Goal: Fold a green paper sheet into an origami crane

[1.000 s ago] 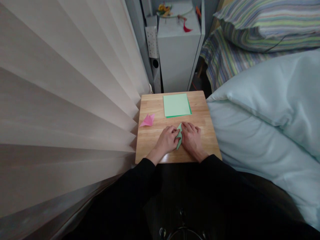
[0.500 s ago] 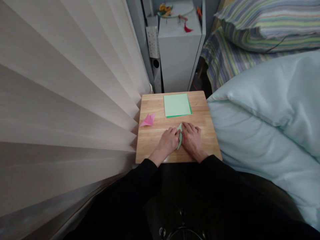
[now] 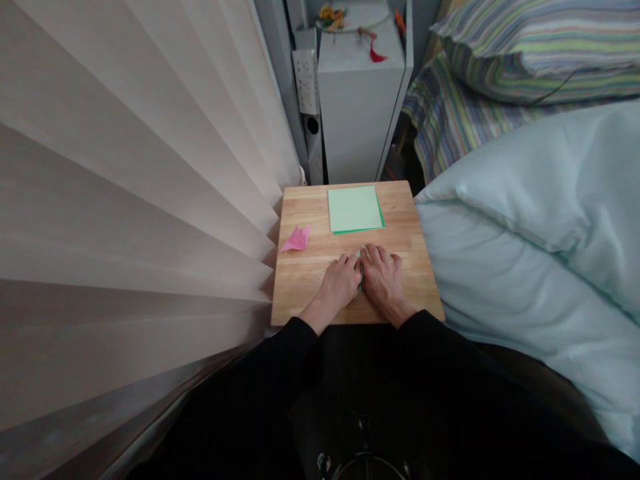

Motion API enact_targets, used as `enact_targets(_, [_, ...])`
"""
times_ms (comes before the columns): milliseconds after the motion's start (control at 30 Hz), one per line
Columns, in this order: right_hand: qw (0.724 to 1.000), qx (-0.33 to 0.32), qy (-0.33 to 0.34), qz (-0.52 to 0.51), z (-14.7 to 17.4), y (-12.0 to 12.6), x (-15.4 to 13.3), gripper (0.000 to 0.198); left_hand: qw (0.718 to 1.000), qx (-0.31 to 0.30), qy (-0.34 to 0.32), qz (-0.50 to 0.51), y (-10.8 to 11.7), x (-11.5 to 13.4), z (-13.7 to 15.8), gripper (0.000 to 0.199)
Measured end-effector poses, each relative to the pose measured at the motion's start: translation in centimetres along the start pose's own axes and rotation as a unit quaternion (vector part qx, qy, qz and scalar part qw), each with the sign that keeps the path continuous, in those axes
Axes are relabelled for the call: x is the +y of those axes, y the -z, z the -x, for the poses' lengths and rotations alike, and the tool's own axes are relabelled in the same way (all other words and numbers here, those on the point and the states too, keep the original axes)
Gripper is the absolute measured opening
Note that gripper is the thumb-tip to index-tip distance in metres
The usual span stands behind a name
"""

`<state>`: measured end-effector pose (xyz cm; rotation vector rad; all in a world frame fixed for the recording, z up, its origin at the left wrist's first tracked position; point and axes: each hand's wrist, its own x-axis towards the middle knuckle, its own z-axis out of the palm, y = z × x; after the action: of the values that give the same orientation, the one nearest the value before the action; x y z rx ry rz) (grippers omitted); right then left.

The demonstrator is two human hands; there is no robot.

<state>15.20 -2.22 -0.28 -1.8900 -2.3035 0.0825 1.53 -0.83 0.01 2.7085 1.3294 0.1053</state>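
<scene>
A small folded piece of green paper (image 3: 360,284) lies on the wooden tabletop (image 3: 300,287), mostly hidden between my hands. My left hand (image 3: 342,279) has its fingers curled and closed on the paper's left side. From the right, my right hand (image 3: 382,273) grips the same paper, fingers bent and pressed together over it. The two hands meet at the fingertips. Beyond them rests a stack of square green paper sheets (image 3: 355,208), light green on top with a darker edge below. A pink folded-paper figure (image 3: 297,239) sits near the left edge.
A pleated curtain (image 3: 150,187) borders the table on the left. On the right is a bed with a pale blue quilt (image 3: 525,220) and a striped pillow (image 3: 550,47). A grey cabinet (image 3: 355,120) stands behind, with a red tassel (image 3: 376,52) on it.
My left hand has shifted slightly right, closing against my right hand. Less of the folded green paper shows between them now.
</scene>
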Motion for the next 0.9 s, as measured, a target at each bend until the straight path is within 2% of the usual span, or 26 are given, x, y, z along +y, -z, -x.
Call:
enact_targets(433, [0.999, 0.014, -0.027, 0.019, -0.6, 0.2, 0.1, 0.033, 1.0, 0.014, 0.009, 0.009, -0.2, 0.1, 0.2, 0.026])
enact_targets(600, [0.998, 0.036, -0.04, -0.013, -0.6, -0.3, 0.5, 0.032, 0.999, 0.02, 0.029, 0.032, -0.2, 0.3, 0.0, 0.043])
enact_targets(700, [0.997, 0.054, -0.04, -0.027, -0.6, -0.8, 0.8, 0.031, 0.998, 0.001, 0.046, 0.037, 0.0, 0.3, -0.3, 0.052])
enact_targets(900, [0.997, 0.068, -0.011, -0.043, -0.5, -1.5, 1.3, 0.031, 0.997, -0.04, 0.058, 0.032, 1.1, 0.3, -0.6, 0.048])
